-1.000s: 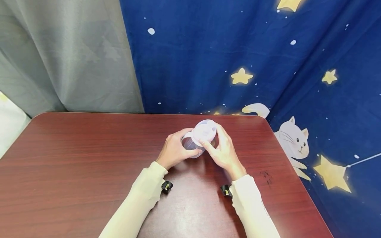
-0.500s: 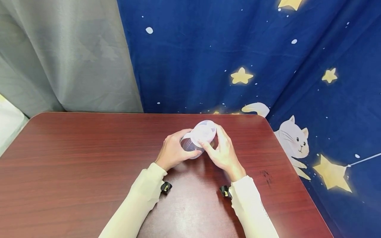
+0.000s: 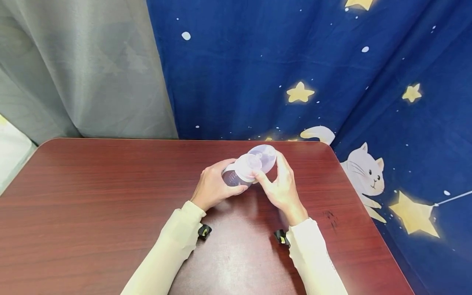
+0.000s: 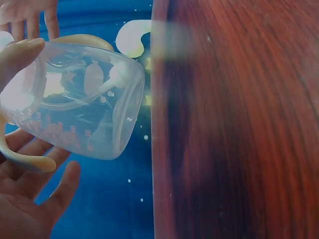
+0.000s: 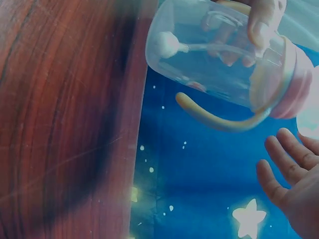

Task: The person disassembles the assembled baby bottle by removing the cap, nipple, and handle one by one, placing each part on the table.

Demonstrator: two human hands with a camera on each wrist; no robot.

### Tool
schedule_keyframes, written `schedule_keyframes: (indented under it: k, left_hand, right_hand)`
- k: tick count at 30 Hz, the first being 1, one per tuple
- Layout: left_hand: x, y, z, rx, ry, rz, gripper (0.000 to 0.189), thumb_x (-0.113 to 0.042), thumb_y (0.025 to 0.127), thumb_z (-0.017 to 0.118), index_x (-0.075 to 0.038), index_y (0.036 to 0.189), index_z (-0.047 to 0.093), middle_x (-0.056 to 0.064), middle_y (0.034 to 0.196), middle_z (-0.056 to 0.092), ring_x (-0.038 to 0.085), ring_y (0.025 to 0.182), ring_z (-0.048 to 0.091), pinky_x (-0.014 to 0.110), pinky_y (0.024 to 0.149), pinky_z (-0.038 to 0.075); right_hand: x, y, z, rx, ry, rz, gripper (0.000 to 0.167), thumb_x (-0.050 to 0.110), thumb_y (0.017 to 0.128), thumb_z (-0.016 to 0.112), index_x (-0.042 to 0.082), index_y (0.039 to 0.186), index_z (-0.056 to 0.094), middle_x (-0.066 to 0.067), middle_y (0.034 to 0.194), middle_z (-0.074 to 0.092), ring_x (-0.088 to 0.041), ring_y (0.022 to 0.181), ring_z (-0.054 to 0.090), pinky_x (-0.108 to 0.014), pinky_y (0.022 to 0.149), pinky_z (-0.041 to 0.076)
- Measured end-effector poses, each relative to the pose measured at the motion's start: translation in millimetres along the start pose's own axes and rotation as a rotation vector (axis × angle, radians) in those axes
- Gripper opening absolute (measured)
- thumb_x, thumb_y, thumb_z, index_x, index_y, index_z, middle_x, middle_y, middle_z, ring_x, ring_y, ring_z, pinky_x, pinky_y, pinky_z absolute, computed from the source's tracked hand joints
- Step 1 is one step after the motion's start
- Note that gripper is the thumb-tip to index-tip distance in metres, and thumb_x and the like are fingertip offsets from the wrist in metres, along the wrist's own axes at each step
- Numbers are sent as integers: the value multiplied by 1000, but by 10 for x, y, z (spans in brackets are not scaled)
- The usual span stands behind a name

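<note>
Tipping right since a moment ago, the cap (image 3: 268, 157) is baring the bottle's (image 3: 233, 179) white top (image 3: 246, 166). Above the surface's (image 3: 110, 205) far side, the left hand (image 3: 213, 185) is curling round the tilted bottle; the right hand (image 3: 283, 189) is holding the cap between parted thumb and fingers. Inside, a white ball (image 5: 166, 45) is sitting near the base.

Glare whitens the table (image 3: 228, 268); both wrist views look dimmer, hazier.

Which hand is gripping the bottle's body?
The left hand. It grips the clear bottle by its body; the right hand is at the translucent cover instead.
</note>
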State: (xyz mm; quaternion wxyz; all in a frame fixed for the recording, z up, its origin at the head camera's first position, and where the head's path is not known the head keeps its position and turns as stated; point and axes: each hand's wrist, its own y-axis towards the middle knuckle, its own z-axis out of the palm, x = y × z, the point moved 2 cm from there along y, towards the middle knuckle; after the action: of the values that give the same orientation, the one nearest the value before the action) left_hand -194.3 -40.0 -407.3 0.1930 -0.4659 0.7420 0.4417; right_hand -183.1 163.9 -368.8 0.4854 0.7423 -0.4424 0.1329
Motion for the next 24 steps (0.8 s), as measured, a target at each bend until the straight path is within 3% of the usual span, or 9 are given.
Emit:
schedule_keyframes:
  k: [14, 19, 24]
  left_hand:
    - [86, 12, -80, -20, 67, -65, 70, -45, 62, 90, -20, 123, 68, -4, 111, 71, 16, 90, 65, 41, 74, 49]
    - [112, 17, -122, -47, 68, -100, 72, -45, 62, 91, -19, 125, 67, -2, 112, 71, 18, 91, 65, 42, 74, 49]
    - [123, 29, -173, -90, 62, -125, 74, -45, 63, 90, -18, 127, 66, 1, 115, 71, 21, 93, 65, 43, 75, 50]
  right_hand:
    - [-32, 27, -72, -57, 26, -6, 60, 22, 84, 78, 6, 136, 54, -8, 120, 63, -22, 111, 58, -39, 100, 41]
    - [-64, 32, -99, -84, 30, 2, 60, 21, 83, 78, 5, 136, 54, -10, 119, 63, -22, 110, 58, -40, 98, 41]
    - [-128, 18, -106, -56, -11, 31, 59, 25, 83, 78, 6, 134, 55, -9, 117, 62, -22, 107, 58, -40, 95, 43]
